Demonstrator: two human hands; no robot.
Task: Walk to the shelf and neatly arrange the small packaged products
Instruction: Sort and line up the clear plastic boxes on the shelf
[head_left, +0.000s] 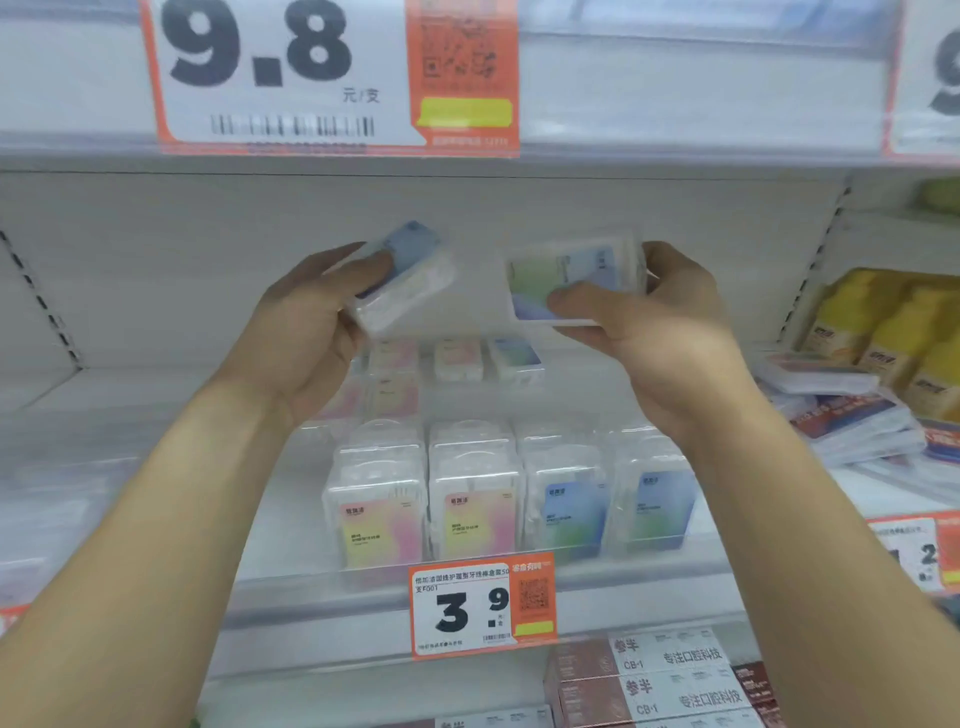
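Head view: both hands are raised in the open gap between the upper shelf edge (675, 150) and the white shelf (291, 587) below, with bare back panel (208, 249) behind them giving free room left and above. The left hand (306, 332) is gripping a clear packet with a blue label (405, 280), tilted, thumb lying over its face. The right hand (660, 332) is gripping a second clear packet with a green-blue label (571, 275), held roughly flat, thumb pressing on top; the two packets are apart. Below, a front row of four upright clear packets is standing at the shelf lip: two pink-yellow ones (426, 514) at left, two blue-green ones (618, 509) at right, touching side by side. More packets (462, 358) are sitting further back, blurred. A 3.9 price tag (478, 608) is hanging under the row; a large 9.8 price tag (275, 73) is on the upper edge. At right, flat packs (841, 410) are lying in a loose pile beside yellow boxes (893, 332), crowding that side. Brown-and-white boxes (665, 680) are sitting on the lower level.
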